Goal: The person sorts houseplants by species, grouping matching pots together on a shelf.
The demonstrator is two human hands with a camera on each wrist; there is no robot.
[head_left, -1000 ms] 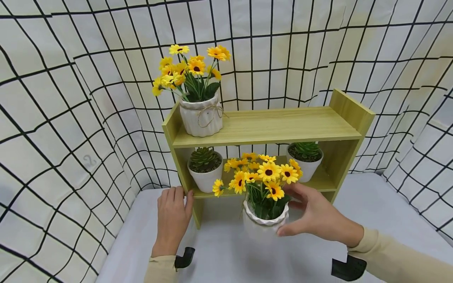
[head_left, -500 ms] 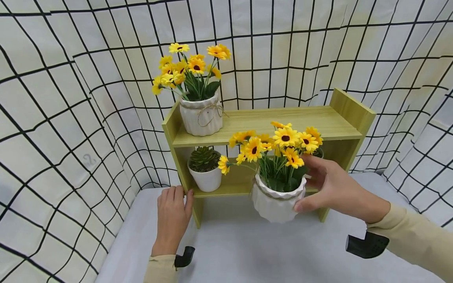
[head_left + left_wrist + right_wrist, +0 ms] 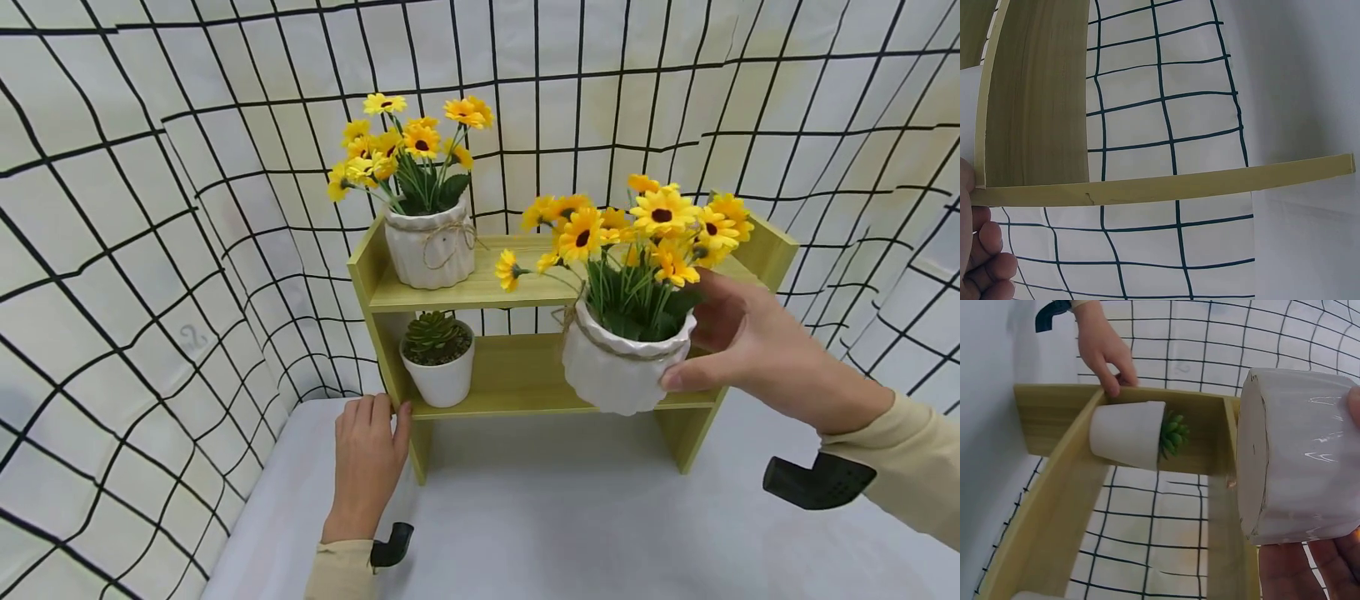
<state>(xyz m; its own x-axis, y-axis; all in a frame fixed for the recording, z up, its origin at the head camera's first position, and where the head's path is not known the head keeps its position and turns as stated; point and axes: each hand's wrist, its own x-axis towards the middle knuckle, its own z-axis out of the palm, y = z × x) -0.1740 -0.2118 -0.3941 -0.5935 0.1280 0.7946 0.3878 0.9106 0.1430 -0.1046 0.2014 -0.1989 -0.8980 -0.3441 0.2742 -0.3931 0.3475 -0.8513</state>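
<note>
My right hand grips a white ruffled flowerpot of yellow artificial sunflowers by its right side, thumb in front. The pot is held up in front of the two-tier wooden shelf, overlapping its right half in the head view. In the right wrist view, the white pot shows its flat bottom. My left hand holds the lower left side of the shelf at the front edge. Its curled fingers lie along the outer face of the side panel in the left wrist view.
A matching sunflower pot with a twine bow stands on the upper tier at left. Below it sits a succulent in a white pot. A second succulent at lower right is hidden behind the held pot. Grid-patterned cloth surrounds the white table.
My right hand has raised the sunflower pot up and to the right, from low before the shelf to upper-tier height. My left hand stays at the shelf's side.
</note>
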